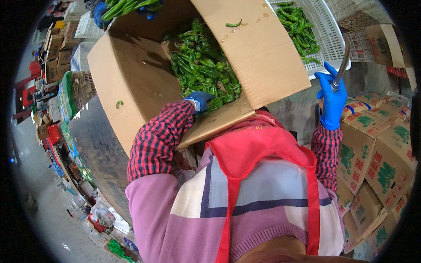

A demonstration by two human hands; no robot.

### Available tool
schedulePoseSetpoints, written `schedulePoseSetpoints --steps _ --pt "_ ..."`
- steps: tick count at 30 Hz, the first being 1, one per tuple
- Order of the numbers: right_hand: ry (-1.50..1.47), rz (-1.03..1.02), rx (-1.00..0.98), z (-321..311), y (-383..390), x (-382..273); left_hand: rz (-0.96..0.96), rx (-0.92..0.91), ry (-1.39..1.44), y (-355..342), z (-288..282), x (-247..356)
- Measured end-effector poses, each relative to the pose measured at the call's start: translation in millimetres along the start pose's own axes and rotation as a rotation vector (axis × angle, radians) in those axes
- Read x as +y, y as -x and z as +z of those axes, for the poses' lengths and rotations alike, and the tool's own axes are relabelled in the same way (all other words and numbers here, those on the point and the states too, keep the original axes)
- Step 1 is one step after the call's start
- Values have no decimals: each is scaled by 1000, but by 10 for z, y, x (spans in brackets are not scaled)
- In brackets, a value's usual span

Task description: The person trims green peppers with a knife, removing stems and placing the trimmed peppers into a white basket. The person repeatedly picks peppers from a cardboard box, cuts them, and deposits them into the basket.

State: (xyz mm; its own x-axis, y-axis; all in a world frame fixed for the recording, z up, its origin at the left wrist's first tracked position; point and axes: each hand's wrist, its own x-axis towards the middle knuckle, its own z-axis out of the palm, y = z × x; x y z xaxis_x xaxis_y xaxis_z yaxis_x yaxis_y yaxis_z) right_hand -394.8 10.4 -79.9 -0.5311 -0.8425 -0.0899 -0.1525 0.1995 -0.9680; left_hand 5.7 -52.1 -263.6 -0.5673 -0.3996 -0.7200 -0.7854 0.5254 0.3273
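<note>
Green peppers lie heaped toward the right edge of the carton. The left hand sits inside its near edge, fingertips hidden, its grip's opening and hold impossible to tell. The right hand meets a curved metal bar (clasped or merely touched, I cannot tell). A co-worker's hand is cut off above.

Green peppers hide fingertips of the left hand, and the top edge crops the white basket
</note>
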Motion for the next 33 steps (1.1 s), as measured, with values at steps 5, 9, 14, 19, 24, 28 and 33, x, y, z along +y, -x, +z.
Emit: schedulePoseSetpoints --steps 5,9,14,19,24,28,33 --pt "7 100 44 -89 36 118 69 38 135 -635 402 109" --pt "-5 89 63 -108 32 92 143 292 128 -1317 1033 17" --pt "-18 108 52 -145 21 43 217 330 94 -1640 1337 -229" --pt "-31 56 67 -162 21 -21 83 224 452 -957 528 -78" --pt "-29 -41 -28 -70 13 -204 39 369 1097 84 -761 280" --pt "-34 -163 -159 146 152 -419 295 451 1575 830 -1390 561" --pt "325 -564 -400 604 371 -746 340 610 1521 1444 -1583 836"
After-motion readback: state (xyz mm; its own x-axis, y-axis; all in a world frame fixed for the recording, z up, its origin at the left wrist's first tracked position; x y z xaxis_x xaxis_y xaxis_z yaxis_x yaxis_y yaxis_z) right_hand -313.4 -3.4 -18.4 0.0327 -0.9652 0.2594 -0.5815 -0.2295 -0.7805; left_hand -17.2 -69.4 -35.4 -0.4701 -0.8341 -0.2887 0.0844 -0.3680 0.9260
